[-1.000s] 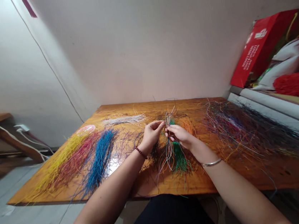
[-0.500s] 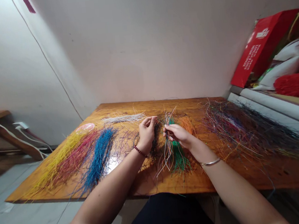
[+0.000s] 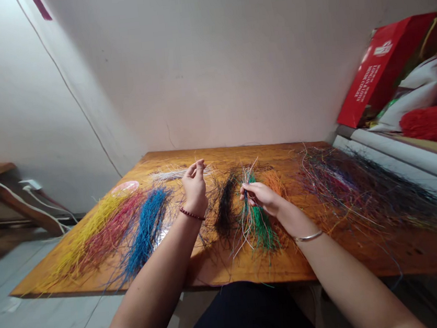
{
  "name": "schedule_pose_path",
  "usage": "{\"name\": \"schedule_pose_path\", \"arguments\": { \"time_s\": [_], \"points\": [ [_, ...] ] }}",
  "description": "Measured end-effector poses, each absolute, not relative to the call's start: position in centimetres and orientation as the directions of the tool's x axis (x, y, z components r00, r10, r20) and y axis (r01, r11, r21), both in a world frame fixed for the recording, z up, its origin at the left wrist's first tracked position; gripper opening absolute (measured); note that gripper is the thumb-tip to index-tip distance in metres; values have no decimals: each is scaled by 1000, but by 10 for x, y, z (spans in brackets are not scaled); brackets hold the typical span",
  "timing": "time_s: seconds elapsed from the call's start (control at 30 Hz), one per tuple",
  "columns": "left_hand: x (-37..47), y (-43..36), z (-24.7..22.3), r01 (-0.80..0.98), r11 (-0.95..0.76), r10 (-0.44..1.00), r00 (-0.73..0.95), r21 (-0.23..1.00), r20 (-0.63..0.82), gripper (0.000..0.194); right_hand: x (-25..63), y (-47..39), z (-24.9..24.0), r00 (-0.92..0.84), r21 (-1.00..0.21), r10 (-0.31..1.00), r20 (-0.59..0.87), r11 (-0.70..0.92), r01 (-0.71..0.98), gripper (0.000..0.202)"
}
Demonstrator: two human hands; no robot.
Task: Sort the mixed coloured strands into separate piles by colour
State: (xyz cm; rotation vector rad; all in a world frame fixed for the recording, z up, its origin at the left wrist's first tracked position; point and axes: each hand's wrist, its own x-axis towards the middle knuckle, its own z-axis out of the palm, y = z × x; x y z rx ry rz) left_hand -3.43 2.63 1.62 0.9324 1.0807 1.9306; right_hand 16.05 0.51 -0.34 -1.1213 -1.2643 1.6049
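right hand (image 3: pixel 262 196) clamps mixed strands (image 3: pixel 247 220), hiding their middle; left hand (image 3: pixel 195 186) is closed, contents unclear.

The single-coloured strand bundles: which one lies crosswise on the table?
The white bundle, partly behind the left hand; it alone runs side to side, not front to back.

Held strands (image 3: pixel 246 223) are multicoloured. Left of blue bundle (image 3: pixel 146 230): red bundle (image 3: pixel 110 231), yellow bundle (image 3: pixel 81 243). Right of it: black bundle (image 3: pixel 225 205), green bundle (image 3: pixel 262 228), orange bundle (image 3: pixel 275 183).
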Motion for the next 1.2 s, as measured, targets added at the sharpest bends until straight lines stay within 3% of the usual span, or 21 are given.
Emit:
{"name": "schedule_pose_path", "arguments": {
  "time_s": [0.17,0.3,0.43,0.63,0.73,0.8,0.87,0.9,1.03,1.2],
  "points": [
    [-32,28,12,-221,-418,836,-473,881,278,38,162,0,3,-331,-985,939,-97,-139,-105,24],
    [-33,32,8,-198,-463,793,-527,864,305,36,165,-11,16,-471,-965,880,57,-72,-251,28],
    [-30,31,6,-180,-454,797,-520,873,307,35,179,-25,36,-566,-906,812,142,-124,-406,33],
    [-13,13,11,-105,-358,916,-234,928,327,35,218,-35,53,-345,-824,891,296,56,-564,44],
    [-6,6,11,-33,-307,951,-26,951,307,34,233,-36,49,-308,-605,839,448,31,-796,38],
    [-3,4,8,37,-280,956,102,959,275,36,239,-36,47,-322,-296,739,592,-172,-940,36],
    [-1,3,4,123,-270,952,182,955,246,39,243,-36,45,-307,-14,623,719,-429,-903,36],
    [0,3,2,168,-271,950,206,948,235,40,244,-35,45,-294,70,579,760,-523,-849,35],
    [3,3,-5,276,-291,942,251,916,223,38,248,-32,45,-278,152,534,799,-626,-765,31],
    [7,1,-4,241,-300,940,242,923,243,36,248,-28,40,-322,41,573,754,-530,-847,35]
  ]
}}
